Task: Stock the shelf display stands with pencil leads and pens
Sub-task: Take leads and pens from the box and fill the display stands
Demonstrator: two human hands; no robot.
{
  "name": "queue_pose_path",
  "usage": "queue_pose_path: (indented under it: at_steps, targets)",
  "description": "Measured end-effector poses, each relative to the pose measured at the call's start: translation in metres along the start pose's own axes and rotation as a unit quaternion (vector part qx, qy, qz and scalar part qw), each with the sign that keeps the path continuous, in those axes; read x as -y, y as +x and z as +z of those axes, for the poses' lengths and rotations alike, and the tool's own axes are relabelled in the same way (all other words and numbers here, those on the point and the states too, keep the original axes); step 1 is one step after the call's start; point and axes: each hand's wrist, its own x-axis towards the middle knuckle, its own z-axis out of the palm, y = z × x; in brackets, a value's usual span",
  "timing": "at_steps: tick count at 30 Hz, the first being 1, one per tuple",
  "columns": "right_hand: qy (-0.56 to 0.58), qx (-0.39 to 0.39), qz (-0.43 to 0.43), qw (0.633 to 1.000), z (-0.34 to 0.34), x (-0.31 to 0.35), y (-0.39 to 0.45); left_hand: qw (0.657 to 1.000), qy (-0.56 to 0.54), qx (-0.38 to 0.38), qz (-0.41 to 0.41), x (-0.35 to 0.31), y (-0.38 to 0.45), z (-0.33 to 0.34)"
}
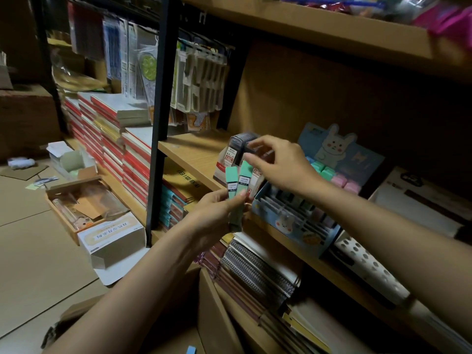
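Observation:
My left hand (217, 213) grips a small fan of green pencil lead cases (237, 186) in front of the middle shelf. My right hand (278, 162) reaches over them, its fingertips pinching the top of one green case beside a white and red lead display stand (231, 159) packed with dark lead cases. Right of it stands a blue rabbit display stand (296, 221) with divided slots, and pastel erasers (332, 175) sit at its back.
The wooden shelf (189, 152) has a black upright post (159, 123) at its left. Stacked notebooks (258, 272) fill the shelf below. Red-edged book stacks (112, 139) and open cardboard boxes (84, 205) lie on the floor at left. Hanging stationery packs (199, 80) sit behind.

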Motion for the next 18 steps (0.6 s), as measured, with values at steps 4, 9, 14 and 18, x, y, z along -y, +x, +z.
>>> queue_pose_path:
  at_steps: [4, 9, 14, 18]
  targets:
    - [0.054, 0.031, 0.056, 0.997, -0.021, -0.01, -0.036, 0.996, 0.047, 0.066, 0.026, 0.007, 0.002, 0.023]
    - [0.102, -0.023, 0.116, 0.988, -0.06, -0.018, -0.056, 0.992, 0.071, 0.089, 0.056, 0.017, 0.004, 0.052]
    - [0.038, -0.076, 0.125, 0.989, -0.11, -0.037, -0.069, 0.987, 0.138, 0.046, 0.071, 0.026, 0.004, 0.053]
    - [-0.04, -0.066, 0.095, 0.992, -0.11, -0.039, -0.075, 0.973, 0.21, -0.005, 0.099, 0.03, 0.004, 0.052]
